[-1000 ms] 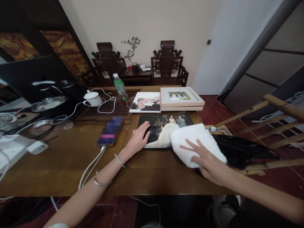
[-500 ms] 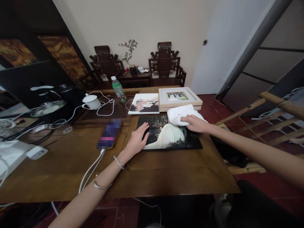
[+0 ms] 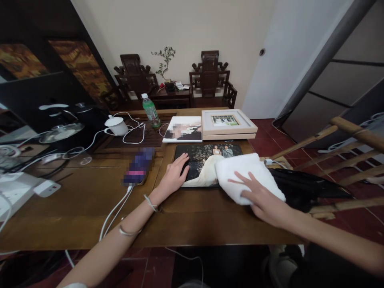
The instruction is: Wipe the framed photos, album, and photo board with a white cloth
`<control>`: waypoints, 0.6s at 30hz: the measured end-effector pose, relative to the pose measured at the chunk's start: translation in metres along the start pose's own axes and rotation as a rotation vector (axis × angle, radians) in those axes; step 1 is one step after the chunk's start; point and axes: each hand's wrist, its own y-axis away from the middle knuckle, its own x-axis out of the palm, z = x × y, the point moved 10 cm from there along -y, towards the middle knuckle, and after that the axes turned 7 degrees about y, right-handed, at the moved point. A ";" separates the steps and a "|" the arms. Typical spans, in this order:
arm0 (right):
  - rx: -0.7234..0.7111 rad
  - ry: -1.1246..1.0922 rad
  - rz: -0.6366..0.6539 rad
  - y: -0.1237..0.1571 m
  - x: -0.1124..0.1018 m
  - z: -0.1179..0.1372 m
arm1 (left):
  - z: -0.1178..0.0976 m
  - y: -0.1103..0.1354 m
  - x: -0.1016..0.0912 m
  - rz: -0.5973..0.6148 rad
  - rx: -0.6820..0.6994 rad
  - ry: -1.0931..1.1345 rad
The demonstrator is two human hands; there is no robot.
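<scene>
A dark wedding photo panel [image 3: 201,172] lies flat on the wooden table, showing a couple and a long pale dress. My left hand [image 3: 177,172] rests flat on the panel's left edge, fingers stretched out. Over the panel's right part spreads a folded white towel [image 3: 252,168], hanging past its right and near edges. My right hand [image 3: 255,190] presses on this towel and holds it, fingers partly spread across the cloth. The panel's lower right corner is hidden beneath the towel.
Behind the panel lie a white-edged photo print [image 3: 183,138] and stacked light wooden frames [image 3: 229,135]. A phone [image 3: 139,166] with a white cable is left of my left hand. Farther off stand a green bottle [image 3: 151,113] and a lidded white cup [image 3: 117,126]. A wooden chair [image 3: 351,127] is at right.
My right hand has moved the towel from the panel's far right corner toward me, down to its near right side. The couple in the photo is now uncovered. My left hand stays in place.
</scene>
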 end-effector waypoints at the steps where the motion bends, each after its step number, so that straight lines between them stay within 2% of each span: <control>1: -0.020 -0.008 0.002 0.007 0.001 0.010 | 0.000 0.000 0.000 0.000 -0.004 0.000; 4: -0.065 -0.013 0.028 0.015 0.001 0.027 | 0.000 0.000 0.000 -0.001 -0.015 0.010; 6: -0.061 0.000 0.061 0.010 0.001 0.024 | -0.001 0.000 -0.001 -0.004 -0.014 0.018; 9: -0.023 0.025 0.073 -0.012 -0.004 0.002 | -0.001 -0.001 -0.001 -0.005 -0.016 0.026; 15: -0.007 0.082 0.036 -0.082 -0.020 -0.057 | -0.001 -0.001 -0.002 0.004 -0.021 0.030; 18: -0.012 0.101 0.032 -0.109 -0.027 -0.079 | -0.001 -0.001 -0.002 0.011 -0.023 0.027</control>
